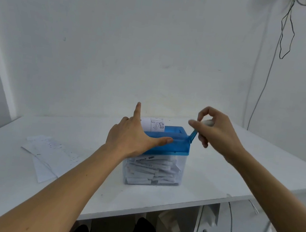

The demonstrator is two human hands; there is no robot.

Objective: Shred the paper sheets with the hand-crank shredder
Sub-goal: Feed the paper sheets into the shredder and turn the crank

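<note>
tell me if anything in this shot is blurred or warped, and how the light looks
Head view: the right hand on the crank handle is motion-smeared, while the left hand on the blue shredder lid is sharp; wide-angle lens bows the table edge; lighting soft and even, faint shadows, no glare.

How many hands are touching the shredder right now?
2. The left hand lies flat on the shredder's blue lid, beside the sheet sticking up from the slot. The right hand grips the white crank knob.
</note>
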